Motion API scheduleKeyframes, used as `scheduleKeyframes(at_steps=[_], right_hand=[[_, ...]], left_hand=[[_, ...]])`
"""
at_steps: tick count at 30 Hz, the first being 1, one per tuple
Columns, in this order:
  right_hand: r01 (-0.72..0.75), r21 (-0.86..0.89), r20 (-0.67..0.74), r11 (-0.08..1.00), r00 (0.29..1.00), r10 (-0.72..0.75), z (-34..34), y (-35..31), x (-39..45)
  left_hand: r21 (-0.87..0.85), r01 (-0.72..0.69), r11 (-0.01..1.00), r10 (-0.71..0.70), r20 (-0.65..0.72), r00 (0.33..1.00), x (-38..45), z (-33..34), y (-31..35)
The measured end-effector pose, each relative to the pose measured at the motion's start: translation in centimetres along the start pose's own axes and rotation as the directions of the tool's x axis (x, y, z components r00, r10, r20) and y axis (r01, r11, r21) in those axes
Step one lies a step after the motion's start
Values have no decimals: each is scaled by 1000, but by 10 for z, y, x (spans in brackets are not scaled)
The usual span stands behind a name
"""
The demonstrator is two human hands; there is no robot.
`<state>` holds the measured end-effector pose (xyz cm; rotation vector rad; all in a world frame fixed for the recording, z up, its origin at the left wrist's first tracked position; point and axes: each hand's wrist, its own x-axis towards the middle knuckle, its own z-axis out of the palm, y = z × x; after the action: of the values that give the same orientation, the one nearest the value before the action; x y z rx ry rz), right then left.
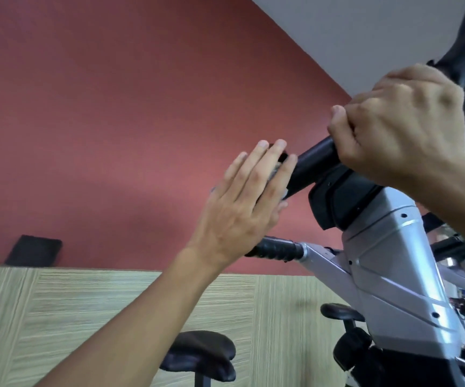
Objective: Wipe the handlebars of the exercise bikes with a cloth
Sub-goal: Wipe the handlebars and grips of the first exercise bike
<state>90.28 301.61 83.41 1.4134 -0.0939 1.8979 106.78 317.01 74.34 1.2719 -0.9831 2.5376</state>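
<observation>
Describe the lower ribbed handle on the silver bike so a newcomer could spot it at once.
Start at the silver bike frame against the red wall. A silver arm runs left from its lower part and ends in the ribbed handle, just below the left hand. Unlike the smooth black handlebar above, held by the right hand, nobody holds it.

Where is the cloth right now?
In the head view, the cloth is mostly hidden under the flat left hand, pressed against the end of the black handlebar, left of the right hand.
</observation>
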Motion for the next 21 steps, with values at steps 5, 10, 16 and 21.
scheduleKeyframes(at_steps=[5, 10, 16, 21], right_hand=[[10, 21, 5, 1000, 1000, -10, -3, 0, 1], [18, 31, 36, 999, 999, -20, -2, -1, 3], [9, 54, -8, 999, 1000, -8, -2, -3, 5], [63, 38, -59, 997, 996, -60, -2, -2, 5]], left_hand=[[-190, 219, 957, -226, -16, 974, 8, -5, 9], [-336, 468, 818, -469, 83, 879, 55, -16, 5], [-313, 539, 782, -453, 309, 836, 83, -21, -15], [-234, 631, 740, -401, 599, 693, 116, -15, -30]])
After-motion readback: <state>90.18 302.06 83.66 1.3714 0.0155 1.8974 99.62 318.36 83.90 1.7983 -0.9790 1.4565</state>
